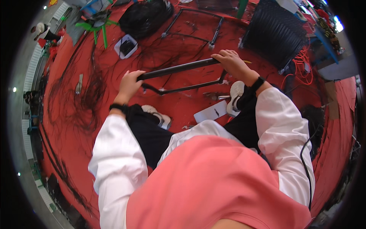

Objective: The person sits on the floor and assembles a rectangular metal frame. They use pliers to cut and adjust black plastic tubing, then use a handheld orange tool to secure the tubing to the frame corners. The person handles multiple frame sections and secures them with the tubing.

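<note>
A black metal tube frame (180, 68) is held up before my knees, its near bar running between my two hands. My left hand (130, 85) grips the left end of that bar. Around the right end, higher in the view, my right hand (234, 64) has its fingers closed. The frame's thinner far bar (191, 87) shows below the near one, above the red floor. A similar rectangular frame (216, 31) lies flat beyond my hands, with whitish wrapping at its corners. Both of my wrists wear black bands.
Stacked black frames (271, 34) stand at the back right, near a tangled orange cable (304, 67). A coil of black material (145, 18), a white tub (125, 45) and a green chair (100, 28) are at the back left. Dark strands (93, 97) and a white board (210, 111) lie on the floor.
</note>
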Motion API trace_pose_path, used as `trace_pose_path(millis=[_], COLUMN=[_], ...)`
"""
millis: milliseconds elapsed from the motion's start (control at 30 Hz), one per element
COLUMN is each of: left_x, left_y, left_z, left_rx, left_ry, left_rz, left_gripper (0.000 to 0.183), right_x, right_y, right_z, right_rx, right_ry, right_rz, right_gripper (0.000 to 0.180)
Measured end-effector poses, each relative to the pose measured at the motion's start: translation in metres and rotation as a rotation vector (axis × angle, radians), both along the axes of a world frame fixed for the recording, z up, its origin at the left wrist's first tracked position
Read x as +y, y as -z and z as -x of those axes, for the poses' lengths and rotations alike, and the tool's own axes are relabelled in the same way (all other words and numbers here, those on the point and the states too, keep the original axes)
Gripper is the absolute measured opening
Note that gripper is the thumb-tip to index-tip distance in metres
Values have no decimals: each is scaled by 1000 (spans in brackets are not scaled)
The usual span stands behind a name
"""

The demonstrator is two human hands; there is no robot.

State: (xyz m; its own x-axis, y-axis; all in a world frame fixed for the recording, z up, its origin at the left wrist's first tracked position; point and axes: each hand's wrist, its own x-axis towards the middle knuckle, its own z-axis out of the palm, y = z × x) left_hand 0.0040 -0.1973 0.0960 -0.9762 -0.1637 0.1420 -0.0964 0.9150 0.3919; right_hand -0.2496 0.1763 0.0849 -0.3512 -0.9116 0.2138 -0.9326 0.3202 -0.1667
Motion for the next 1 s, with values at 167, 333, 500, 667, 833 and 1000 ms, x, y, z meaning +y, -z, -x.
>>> trace_pose_path(millis=[167,333,500,667,833,1000], left_x=[0,12,6,11,-2,24], left_y=[22,-27,-93,-60,-104,-217], left_z=[10,-8,-95,-101,-6,35], left_rx=[-64,212,845,825,905,821], left_ry=[41,-39,-416,-781,-282,170], left_rz=[190,199,-437,-786,-944,-991], left_gripper=[41,51,33,24,58,46], right_x=[-43,-56,2,64,38,63], right_y=[25,1,-117,-180,-150,-167], right_z=[-25,-28,16,22,10,-5], right_rx=[49,-123,-135,-434,-929,-899], right_ry=[-167,17,186,565,213,26], right_rz=[74,5,222,822,1190,1316], right_gripper=[17,21,35,28,39,37])
